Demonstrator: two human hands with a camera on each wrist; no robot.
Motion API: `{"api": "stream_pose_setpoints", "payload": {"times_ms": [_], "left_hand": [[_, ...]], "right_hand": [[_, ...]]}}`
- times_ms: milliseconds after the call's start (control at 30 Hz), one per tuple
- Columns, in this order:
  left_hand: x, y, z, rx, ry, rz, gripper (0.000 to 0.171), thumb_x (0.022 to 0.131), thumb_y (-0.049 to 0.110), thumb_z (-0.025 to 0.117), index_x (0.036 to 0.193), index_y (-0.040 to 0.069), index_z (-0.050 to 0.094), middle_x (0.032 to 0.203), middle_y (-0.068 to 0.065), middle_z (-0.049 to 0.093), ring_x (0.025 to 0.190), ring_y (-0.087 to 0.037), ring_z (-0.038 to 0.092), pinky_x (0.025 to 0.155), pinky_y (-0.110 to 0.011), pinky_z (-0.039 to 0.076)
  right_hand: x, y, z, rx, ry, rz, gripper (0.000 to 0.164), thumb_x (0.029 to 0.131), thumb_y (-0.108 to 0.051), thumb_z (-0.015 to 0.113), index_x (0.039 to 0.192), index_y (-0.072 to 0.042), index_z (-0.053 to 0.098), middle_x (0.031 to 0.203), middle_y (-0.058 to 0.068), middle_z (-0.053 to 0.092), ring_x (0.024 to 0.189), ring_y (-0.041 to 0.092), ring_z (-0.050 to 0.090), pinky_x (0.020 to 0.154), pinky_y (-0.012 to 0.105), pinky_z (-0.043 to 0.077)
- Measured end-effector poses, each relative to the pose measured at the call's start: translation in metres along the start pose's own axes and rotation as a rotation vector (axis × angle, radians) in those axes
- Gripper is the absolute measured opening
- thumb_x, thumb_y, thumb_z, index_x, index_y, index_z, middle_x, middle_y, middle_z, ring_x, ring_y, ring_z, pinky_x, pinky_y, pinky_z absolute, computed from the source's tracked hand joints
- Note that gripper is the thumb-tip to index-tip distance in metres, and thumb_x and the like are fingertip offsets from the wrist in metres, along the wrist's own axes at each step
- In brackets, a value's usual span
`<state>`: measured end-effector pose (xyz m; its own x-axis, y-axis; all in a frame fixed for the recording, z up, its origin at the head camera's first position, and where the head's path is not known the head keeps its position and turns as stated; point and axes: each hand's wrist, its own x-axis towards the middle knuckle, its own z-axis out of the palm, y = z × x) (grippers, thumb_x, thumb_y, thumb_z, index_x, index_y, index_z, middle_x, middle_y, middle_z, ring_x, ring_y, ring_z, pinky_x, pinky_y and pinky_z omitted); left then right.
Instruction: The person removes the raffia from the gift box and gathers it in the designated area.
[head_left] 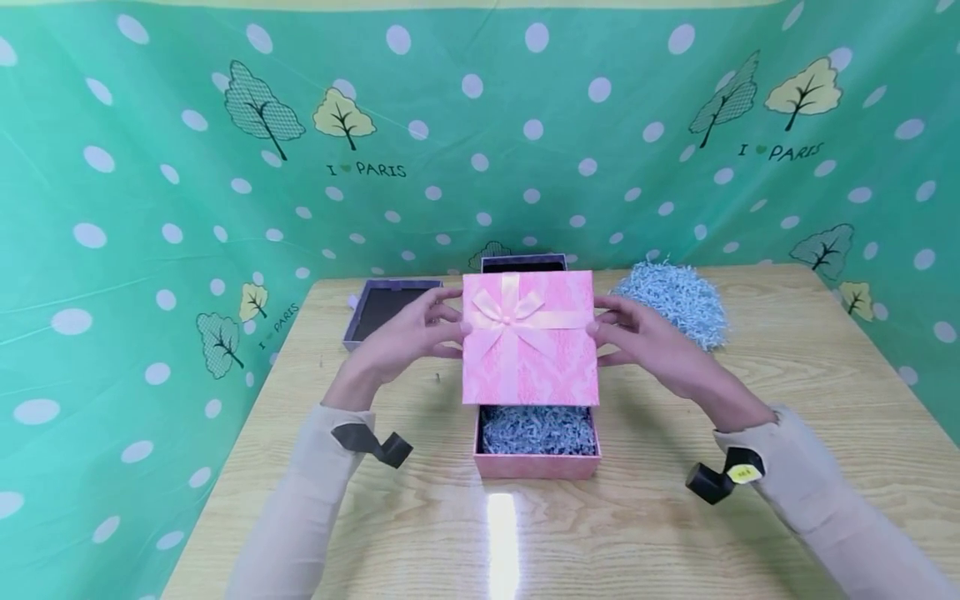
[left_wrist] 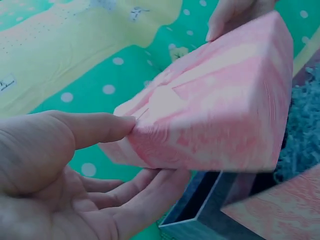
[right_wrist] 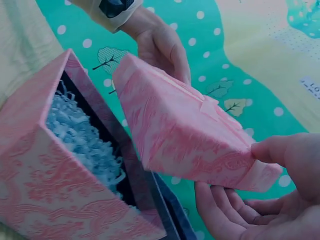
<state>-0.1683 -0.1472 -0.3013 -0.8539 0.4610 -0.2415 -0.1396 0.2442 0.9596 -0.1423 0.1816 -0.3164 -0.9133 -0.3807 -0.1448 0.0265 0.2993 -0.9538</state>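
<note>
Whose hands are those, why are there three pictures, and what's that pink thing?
They're a person's own left hand and right hand, not a robot's. The big picture comes from a camera on the person's head, looking down. The two smaller ones come from a camera on each wrist, so hands look close.

Both hands hold a pink lid with a bow. Below it sits a pink box with blue shreds inside. Also on the wooden table: a dark tray, a partly hidden dark box and a light-blue shredded pile.
</note>
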Motion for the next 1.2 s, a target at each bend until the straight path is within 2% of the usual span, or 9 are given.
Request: {"api": "stream_pose_setpoints", "payload": {"times_ms": [133, 233, 433, 533, 667, 833, 1000, 1100, 1200], "left_hand": [[0.002, 0.003, -0.005, 0.071, 0.036, -0.041, 0.055, 0.093, 0.03, 0.063, 0.14, 0.009, 0.043, 0.128, -0.014, 0.057, 0.115, -0.028, 0.061, 0.104, -0.053, 0.044], [0.003, 0.002, -0.009, 0.106, 0.056, -0.035, 0.048, 0.093, 0.034, 0.062, 0.132, 0.008, 0.052, 0.127, -0.01, 0.061, 0.117, -0.023, 0.06, 0.106, -0.049, 0.042], [0.008, -0.005, -0.015, 0.027, 0.121, 0.118, 0.045, 0.092, 0.023, 0.065, 0.131, 0.005, 0.053, 0.127, -0.014, 0.056, 0.115, -0.025, 0.06, 0.097, -0.034, 0.052], [0.009, -0.007, -0.018, 0.059, 0.185, 0.149, 0.044, 0.09, 0.022, 0.067, 0.13, 0.009, 0.054, 0.121, -0.013, 0.059, 0.107, -0.024, 0.061, 0.092, -0.038, 0.054], [0.008, -0.008, -0.02, 0.072, 0.24, 0.188, 0.037, 0.091, 0.023, 0.066, 0.126, 0.012, 0.059, 0.108, -0.011, 0.065, 0.095, -0.025, 0.065, 0.087, -0.044, 0.056], [0.007, -0.008, -0.025, -0.034, 0.226, 0.224, 0.044, 0.094, 0.017, 0.061, 0.137, 0.015, 0.052, 0.119, -0.018, 0.063, 0.096, -0.019, 0.068, 0.093, -0.043, 0.054], [0.003, -0.009, -0.035, -0.225, 0.222, 0.196, 0.046, 0.099, 0.014, 0.051, 0.144, 0.016, 0.043, 0.146, -0.016, 0.043, 0.111, -0.017, 0.063, 0.098, -0.031, 0.051], [-0.001, -0.008, -0.043, -0.31, 0.249, 0.152, 0.043, 0.1, 0.023, 0.05, 0.143, 0.017, 0.045, 0.149, -0.011, 0.04, 0.117, -0.016, 0.059, 0.094, -0.025, 0.052], [-0.007, -0.009, -0.051, -0.359, 0.269, 0.126, 0.045, 0.098, 0.027, 0.054, 0.141, 0.017, 0.047, 0.142, -0.011, 0.047, 0.114, -0.014, 0.06, 0.091, -0.023, 0.053]], "right_hand": [[0.006, -0.007, -0.001, -0.015, 0.032, -0.015, 0.064, 0.096, -0.04, 0.056, 0.144, -0.005, 0.036, 0.136, 0.016, 0.048, 0.118, 0.031, 0.053, 0.087, 0.039, 0.057], [0.01, -0.014, -0.001, -0.023, 0.076, -0.057, 0.06, 0.095, -0.039, 0.058, 0.142, -0.007, 0.04, 0.131, 0.014, 0.05, 0.115, 0.028, 0.054, 0.087, 0.038, 0.057], [0.017, -0.025, 0.001, -0.118, 0.177, -0.133, 0.056, 0.094, -0.035, 0.061, 0.143, -0.016, 0.043, 0.124, 0.008, 0.052, 0.112, 0.021, 0.053, 0.095, 0.034, 0.052], [0.02, -0.028, 0.004, -0.138, 0.239, -0.166, 0.052, 0.093, -0.032, 0.063, 0.141, -0.022, 0.046, 0.118, 0.006, 0.055, 0.109, 0.018, 0.053, 0.09, 0.03, 0.05], [0.025, -0.028, 0.01, -0.134, 0.291, -0.244, 0.05, 0.093, -0.023, 0.063, 0.141, -0.023, 0.047, 0.106, 0.009, 0.058, 0.094, 0.017, 0.056, 0.076, 0.022, 0.051], [0.031, -0.028, 0.019, -0.125, 0.294, -0.317, 0.05, 0.095, -0.018, 0.06, 0.143, -0.026, 0.046, 0.105, 0.015, 0.065, 0.084, 0.016, 0.064, 0.071, 0.021, 0.053], [0.037, -0.03, 0.03, -0.101, 0.252, -0.322, 0.047, 0.096, -0.014, 0.057, 0.141, -0.027, 0.048, 0.114, 0.016, 0.065, 0.094, 0.014, 0.066, 0.082, 0.028, 0.055], [0.04, -0.031, 0.038, -0.035, 0.22, -0.316, 0.044, 0.097, -0.013, 0.055, 0.139, -0.025, 0.05, 0.118, 0.017, 0.064, 0.097, 0.017, 0.066, 0.086, 0.033, 0.056], [0.044, -0.031, 0.046, 0.073, 0.185, -0.296, 0.045, 0.098, -0.014, 0.054, 0.142, -0.022, 0.047, 0.116, 0.018, 0.064, 0.095, 0.019, 0.066, 0.088, 0.041, 0.056]]}}
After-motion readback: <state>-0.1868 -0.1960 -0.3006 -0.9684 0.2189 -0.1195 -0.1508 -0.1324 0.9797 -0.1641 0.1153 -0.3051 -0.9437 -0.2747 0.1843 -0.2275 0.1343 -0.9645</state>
